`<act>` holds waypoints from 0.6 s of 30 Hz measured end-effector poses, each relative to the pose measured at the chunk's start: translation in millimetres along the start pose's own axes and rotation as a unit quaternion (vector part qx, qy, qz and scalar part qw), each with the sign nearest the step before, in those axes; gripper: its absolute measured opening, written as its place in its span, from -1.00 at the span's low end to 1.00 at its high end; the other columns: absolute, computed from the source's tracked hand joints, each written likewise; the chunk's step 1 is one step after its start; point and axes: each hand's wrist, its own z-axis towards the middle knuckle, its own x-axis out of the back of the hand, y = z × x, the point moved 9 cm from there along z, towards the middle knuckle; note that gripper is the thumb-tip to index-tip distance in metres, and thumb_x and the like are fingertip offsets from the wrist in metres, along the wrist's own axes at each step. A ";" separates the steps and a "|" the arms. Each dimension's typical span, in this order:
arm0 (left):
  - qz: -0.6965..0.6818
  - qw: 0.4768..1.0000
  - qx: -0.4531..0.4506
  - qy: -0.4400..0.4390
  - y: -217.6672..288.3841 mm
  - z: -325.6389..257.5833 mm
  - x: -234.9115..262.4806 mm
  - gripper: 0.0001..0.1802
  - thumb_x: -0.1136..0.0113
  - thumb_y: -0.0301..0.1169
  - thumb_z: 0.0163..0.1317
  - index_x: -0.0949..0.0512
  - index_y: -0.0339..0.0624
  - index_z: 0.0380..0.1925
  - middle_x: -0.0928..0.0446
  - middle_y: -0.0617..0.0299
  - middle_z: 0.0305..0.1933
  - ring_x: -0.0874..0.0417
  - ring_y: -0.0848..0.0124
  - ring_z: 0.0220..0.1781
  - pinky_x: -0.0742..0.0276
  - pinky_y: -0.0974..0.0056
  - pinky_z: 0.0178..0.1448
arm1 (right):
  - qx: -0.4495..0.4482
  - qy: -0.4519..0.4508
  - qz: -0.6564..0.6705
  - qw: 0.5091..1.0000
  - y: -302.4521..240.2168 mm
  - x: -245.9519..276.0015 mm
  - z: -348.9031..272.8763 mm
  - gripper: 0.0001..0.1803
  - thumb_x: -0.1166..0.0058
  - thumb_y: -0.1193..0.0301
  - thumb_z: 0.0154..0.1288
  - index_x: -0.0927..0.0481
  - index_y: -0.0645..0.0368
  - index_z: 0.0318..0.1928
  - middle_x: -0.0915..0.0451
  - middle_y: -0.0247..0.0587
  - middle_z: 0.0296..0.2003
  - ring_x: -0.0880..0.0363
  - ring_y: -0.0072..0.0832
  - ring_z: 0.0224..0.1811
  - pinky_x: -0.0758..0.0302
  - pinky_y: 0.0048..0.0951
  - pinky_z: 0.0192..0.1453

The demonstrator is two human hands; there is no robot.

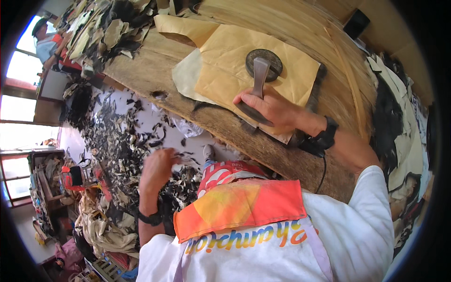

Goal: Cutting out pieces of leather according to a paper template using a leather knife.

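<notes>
On the wooden workbench (141,75) my right hand (268,107) lay fingers down on the near edge of a tan leather sheet (225,61), closed around the dark lower end of a metal tool (257,89). That tool's grey shaft ran up from my fist to a round dark weight (270,57) sitting on the same sheet, and the shaft overlapped the disc; I could not tell if they were one piece. A paler piece (185,75) stuck out from under the tan sheet on its left side. A black wrist strap (324,138) with a thin cable was on my right wrist.

My left hand (157,167) hung off the bench, down over the floor, fingers curled loosely together; I could not tell whether it held anything, maybe a small scrap at the fingertips. A black band (151,218) sat on that wrist. Below it the floor was littered with dark and pale leather offcuts (122,141). More scraps were heaped at the far left end of the bench (103,28) and along its right side (394,108). Far upper left, another person (44,40) in a cap stood by the window. My white shirt and orange bib (239,207) filled the bottom of the view.
</notes>
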 end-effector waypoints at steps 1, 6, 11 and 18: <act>0.078 0.987 -0.016 0.138 -5.8 -1.8 24.0 -0.76 -0.24 -0.50 0.06 -0.59 -0.24 -0.22 -0.58 0.03 -0.14 -0.62 0.10 -0.17 -0.55 0.15 -0.16 | 0.024 0.003 -0.032 0.999 -8.1 1.9 2.8 -0.61 0.19 0.23 0.40 -0.57 0.32 -0.20 -0.58 -0.20 -0.36 -0.49 -0.45 -0.29 -0.41 -0.42 -0.14; -0.188 0.918 -0.170 0.305 63.0 30.6 67.2 -0.71 -0.16 -0.59 0.06 -0.57 -0.26 -0.16 -0.53 0.04 -0.02 -0.52 0.10 0.03 -0.45 0.19 0.10 | 0.031 -0.025 -0.065 0.997 -2.2 -10.6 49.2 -0.58 0.20 0.19 0.42 -0.57 0.31 -0.18 -0.59 -0.23 -0.36 -0.48 -0.52 -0.26 -0.41 -0.45 -0.11; -0.159 0.900 -0.217 0.344 87.7 68.1 43.1 -0.79 -0.17 -0.60 0.03 -0.58 -0.29 -0.27 -0.55 0.08 -0.16 -0.54 0.11 -0.08 -0.47 0.16 0.02 | 0.066 -0.013 -0.093 0.993 7.9 -26.1 70.1 -0.62 0.18 0.23 0.41 -0.57 0.30 -0.18 -0.61 -0.18 -0.34 -0.52 -0.48 -0.24 -0.42 -0.43 -0.10; -0.132 0.875 -0.235 0.403 77.1 68.3 29.7 -0.79 -0.16 -0.60 -0.06 -0.58 -0.25 -0.34 -0.56 0.17 -0.22 -0.56 0.19 -0.10 -0.51 0.22 -0.04 | 0.151 0.001 -0.119 0.981 -1.5 -35.8 77.4 -0.62 0.20 0.21 0.38 -0.57 0.27 -0.22 -0.59 0.06 -0.35 -0.57 -0.09 -0.22 -0.44 -0.30 -0.15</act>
